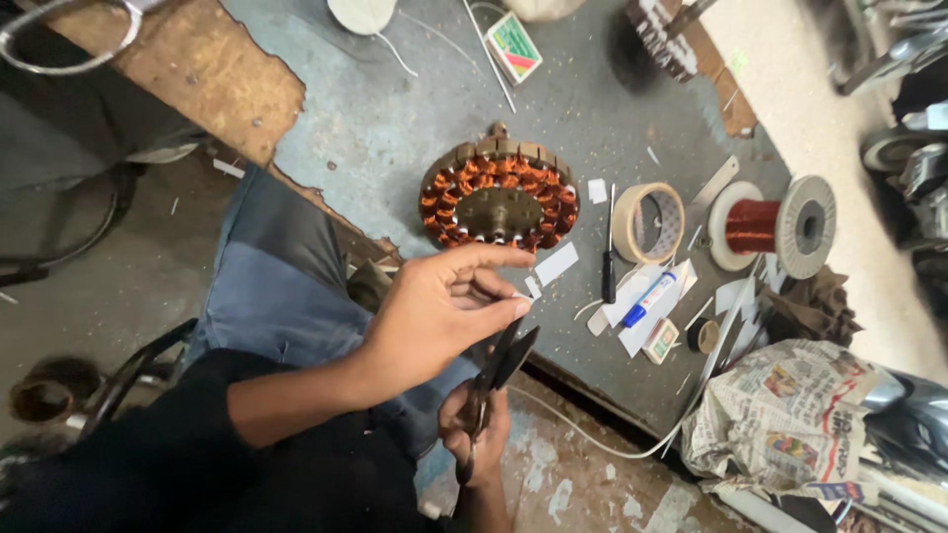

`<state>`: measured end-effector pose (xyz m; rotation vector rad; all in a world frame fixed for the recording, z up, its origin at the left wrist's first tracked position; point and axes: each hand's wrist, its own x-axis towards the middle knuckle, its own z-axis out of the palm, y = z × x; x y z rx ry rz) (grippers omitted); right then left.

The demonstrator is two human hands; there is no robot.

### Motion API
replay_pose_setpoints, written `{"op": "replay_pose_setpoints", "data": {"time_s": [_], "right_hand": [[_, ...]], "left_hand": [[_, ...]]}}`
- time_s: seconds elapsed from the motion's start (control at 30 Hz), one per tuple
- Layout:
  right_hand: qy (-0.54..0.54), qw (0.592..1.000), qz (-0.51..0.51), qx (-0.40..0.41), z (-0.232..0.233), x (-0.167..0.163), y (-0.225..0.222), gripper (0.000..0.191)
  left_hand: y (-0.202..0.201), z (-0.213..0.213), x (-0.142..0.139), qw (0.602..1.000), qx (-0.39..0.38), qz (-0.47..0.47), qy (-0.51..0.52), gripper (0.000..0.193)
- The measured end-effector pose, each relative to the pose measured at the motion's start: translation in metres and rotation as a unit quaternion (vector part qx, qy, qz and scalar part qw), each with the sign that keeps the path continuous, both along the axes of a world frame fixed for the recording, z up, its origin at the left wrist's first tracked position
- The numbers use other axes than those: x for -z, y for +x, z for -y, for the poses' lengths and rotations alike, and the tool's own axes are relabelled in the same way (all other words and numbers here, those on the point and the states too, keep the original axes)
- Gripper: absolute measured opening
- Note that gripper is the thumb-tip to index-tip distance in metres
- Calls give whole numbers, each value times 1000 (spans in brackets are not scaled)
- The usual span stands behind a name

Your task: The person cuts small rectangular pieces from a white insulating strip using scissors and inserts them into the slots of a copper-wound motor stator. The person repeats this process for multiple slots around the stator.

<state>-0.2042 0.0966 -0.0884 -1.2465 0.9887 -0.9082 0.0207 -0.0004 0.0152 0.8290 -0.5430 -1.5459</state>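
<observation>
Grey and scuffed, a low workbench [395, 118] strewn with paper offcuts fills the head view of a cluttered repair shop. Black-handled scissors [494, 380] sit just off the bench's near edge, above the person's lap, their blades parted; the right hand [476, 429] is closed around the handles from below. The left hand [444, 311] hovers just above them, thumb and fingertips pinched together on a small white paper slip [523, 296] beside the blade tips. Beyond the hands, on the bench, lies a round motor stator [499, 197] wound with copper coils. To its right stand a roll of pale tape [649, 222], a dark screwdriver [609, 259], a blue-capped marker [649, 299] on white paper strips, and a spool of copper wire [770, 225]. Crumpled newspaper [780, 415] sits at the bench's near right corner.
</observation>
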Motion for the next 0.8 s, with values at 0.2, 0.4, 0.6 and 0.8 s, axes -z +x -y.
{"op": "replay_pose_setpoints", "data": {"time_s": [0.2, 0.4, 0.6, 0.8], "right_hand": [[69, 996, 16, 52, -1, 14, -3, 103], [118, 992, -28, 27, -6, 19, -7, 74], [90, 994, 35, 43, 2, -21, 6, 88], [-122, 872, -460, 111, 87, -112, -11, 85]], "left_hand": [[2, -2, 2, 1000, -8, -29, -7, 41], [4, -3, 3, 1000, -3, 7, -17, 41], [7, -3, 3, 1000, 21, 16, -11, 38], [3, -5, 9, 997, 25, -63, -23, 32]]}}
